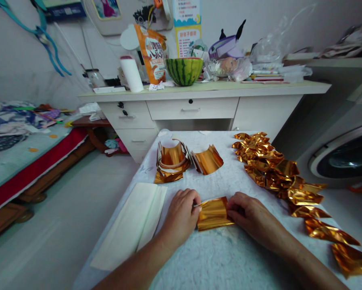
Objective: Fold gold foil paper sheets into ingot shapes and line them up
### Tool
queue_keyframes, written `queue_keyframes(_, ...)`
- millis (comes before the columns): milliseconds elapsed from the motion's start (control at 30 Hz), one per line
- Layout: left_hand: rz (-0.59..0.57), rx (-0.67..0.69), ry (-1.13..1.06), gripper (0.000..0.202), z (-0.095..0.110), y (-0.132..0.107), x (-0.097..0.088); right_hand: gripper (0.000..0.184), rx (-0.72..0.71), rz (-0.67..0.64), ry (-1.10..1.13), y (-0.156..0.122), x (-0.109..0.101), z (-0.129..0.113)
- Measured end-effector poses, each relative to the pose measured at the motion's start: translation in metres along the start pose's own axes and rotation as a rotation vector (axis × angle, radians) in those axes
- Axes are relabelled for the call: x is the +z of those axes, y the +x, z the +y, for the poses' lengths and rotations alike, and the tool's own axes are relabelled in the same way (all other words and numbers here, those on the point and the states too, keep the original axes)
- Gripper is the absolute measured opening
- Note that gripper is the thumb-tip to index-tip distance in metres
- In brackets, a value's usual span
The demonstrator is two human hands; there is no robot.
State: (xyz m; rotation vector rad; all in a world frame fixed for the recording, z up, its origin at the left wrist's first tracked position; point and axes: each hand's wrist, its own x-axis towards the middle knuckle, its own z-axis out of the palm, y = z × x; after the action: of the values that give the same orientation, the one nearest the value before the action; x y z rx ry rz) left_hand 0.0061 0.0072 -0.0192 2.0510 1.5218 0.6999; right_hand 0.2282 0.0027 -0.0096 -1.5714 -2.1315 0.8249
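A sheet of shiny gold foil paper [215, 213] lies at the front of the cloth-covered table, its near edge folded over. My left hand [184, 213] pinches its left edge, where a thin pale edge shows at the fingertips. At the opposite edge, my right hand [250, 212] grips the sheet between thumb and fingers. Beyond the hands stand a curled roll of gold foil sheets [172, 159] and a smaller curved stack of foil sheets [209, 160]. Folded gold foil pieces [268, 171] form a long pile down the right side.
Pale paper strips [129, 225] lie left of my left arm. Behind the table is a white desk [196, 108] bearing a half watermelon [184, 71], an orange snack bag [153, 56] and a paper roll [132, 74]. A washing machine [344, 153] stands right, a bed [32, 161] left.
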Motion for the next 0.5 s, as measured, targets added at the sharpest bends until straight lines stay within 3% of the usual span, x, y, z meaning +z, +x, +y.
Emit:
queue_keyframes(100, -0.005, -0.029, -0.069, 0.017, -0.0002, -0.0004, 0.0003, 0.006, 0.073, 0.088, 0.025, 0.0007, 0.0055, 0.0055)
queue_keyframes(233, 0.027, -0.057, -0.178, 0.018, 0.0012, -0.0010, -0.0020, 0.034, 0.119, 0.207, 0.141, 0.0017, 0.0078, 0.0102)
queue_keyframes(400, 0.039, -0.027, -0.262, 0.017, 0.0036, -0.0025, -0.0054, 0.020, 0.075, 0.128, 0.296, 0.0027, 0.0027, 0.0101)
queue_keyframes(500, 0.025, 0.003, -0.273, 0.016, 0.0059, -0.0020, -0.0073, 0.026, 0.095, 0.052, 0.478, 0.0029, 0.0013, 0.0113)
